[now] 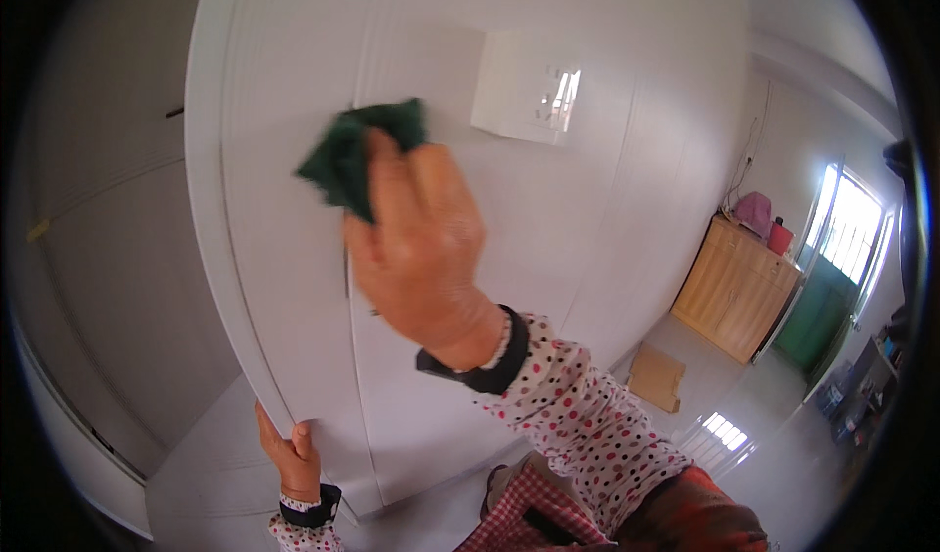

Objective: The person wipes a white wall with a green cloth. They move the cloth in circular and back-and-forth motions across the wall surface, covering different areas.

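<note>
My right hand holds a dark green cloth against a glossy white panelled wall. The cloth is bunched under my fingers and slightly blurred. Lower down, my left hand grips the wall's white edge trim, its thumb on the near face and its other fingers partly hidden around the edge. Right of the cloth, a white box with sockets juts from the wall. Both forearms wear polka-dot sleeve covers with black cuffs.
A grey door stands at the left. To the right are a wooden cabinet carrying a pink cloth-like item and a red container, a green door, and flat cardboard on the shiny floor. Cluttered shelving lines the far right.
</note>
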